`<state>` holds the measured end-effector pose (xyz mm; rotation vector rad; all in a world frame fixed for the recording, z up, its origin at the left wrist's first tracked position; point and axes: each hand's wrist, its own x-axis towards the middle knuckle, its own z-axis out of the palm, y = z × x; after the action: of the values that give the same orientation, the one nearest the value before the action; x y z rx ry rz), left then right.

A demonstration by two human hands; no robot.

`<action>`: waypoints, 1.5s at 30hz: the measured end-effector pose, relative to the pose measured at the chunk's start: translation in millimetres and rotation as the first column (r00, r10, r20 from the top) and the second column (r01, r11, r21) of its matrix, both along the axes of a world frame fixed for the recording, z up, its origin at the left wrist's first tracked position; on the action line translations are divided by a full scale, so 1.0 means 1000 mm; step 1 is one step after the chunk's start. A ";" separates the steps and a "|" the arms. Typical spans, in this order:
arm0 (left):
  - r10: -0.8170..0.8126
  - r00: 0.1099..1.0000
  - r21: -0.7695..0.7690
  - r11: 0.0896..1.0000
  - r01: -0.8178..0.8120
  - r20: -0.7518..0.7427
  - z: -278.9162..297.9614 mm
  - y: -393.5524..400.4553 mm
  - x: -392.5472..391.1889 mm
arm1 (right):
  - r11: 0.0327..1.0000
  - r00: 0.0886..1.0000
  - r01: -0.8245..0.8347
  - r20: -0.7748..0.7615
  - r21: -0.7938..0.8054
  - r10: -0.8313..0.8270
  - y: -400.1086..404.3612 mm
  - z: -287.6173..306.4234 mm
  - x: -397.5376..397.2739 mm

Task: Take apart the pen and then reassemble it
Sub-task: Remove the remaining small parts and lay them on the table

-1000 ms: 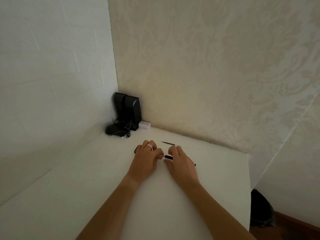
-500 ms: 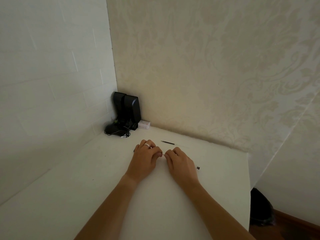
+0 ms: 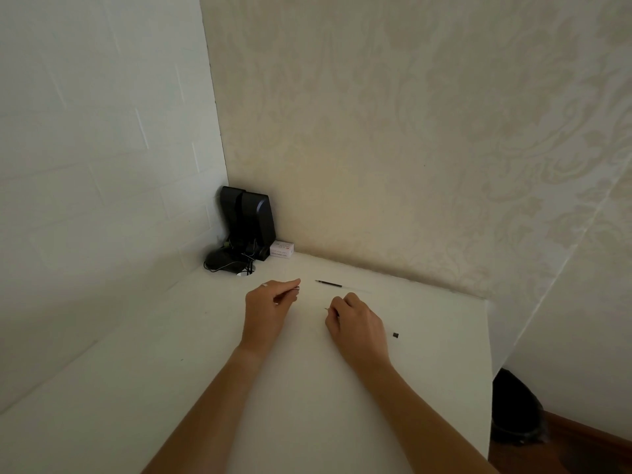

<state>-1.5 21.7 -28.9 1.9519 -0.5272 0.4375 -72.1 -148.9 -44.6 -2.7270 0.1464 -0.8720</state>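
Note:
The pen lies in pieces on the white table. A thin refill, dark at one end and clear at the other, rests near the wall, beyond both hands. A tiny black pen piece sits to the right of my right hand. My left hand, wearing a ring, pinches a small part at its fingertips; I cannot tell which part. My right hand is closed around a slim pen piece whose thin tip pokes out to the left. The hands are apart.
Two black speakers with a tangle of cables fill the far corner, beside a small white box. The table's right edge drops to the floor, where a dark bin stands.
My hands were touching over the pen; they have now pulled apart, each keeping a piece. The small black piece became visible to the right of my right hand.

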 end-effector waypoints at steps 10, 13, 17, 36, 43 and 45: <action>0.168 0.986 0.083 0.982 -0.169 0.021 0.015 0.003 0.024 | 1.000 1.000 -0.002 -0.007 0.009 0.002 0.001 0.000 0.000; 0.107 0.992 0.329 0.937 -0.122 0.062 0.019 0.005 0.044 | 1.000 1.000 -0.006 -0.014 0.010 0.006 0.001 -0.001 0.001; 0.054 0.999 0.575 0.817 -0.047 0.006 0.026 0.003 0.063 | 1.000 1.000 -0.012 -0.006 0.017 0.013 0.001 0.000 0.000; -0.037 0.971 0.659 0.741 -0.132 0.237 0.028 0.001 0.048 | 0.994 0.994 -0.089 0.069 0.062 0.085 -0.001 0.000 0.001; -0.183 0.973 0.458 0.883 0.099 0.141 -0.003 -0.016 -0.017 | 0.964 0.963 -0.252 0.115 0.080 0.242 -0.004 0.000 0.001; -0.194 0.973 0.419 0.899 0.125 0.127 -0.008 -0.018 -0.020 | 0.962 0.960 -0.262 0.123 0.079 0.251 -0.005 0.001 0.000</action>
<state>-21.6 3.9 -36.8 2.2594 -0.9437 0.4096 -72.2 -154.2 -44.0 -2.5274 -0.1810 -0.9136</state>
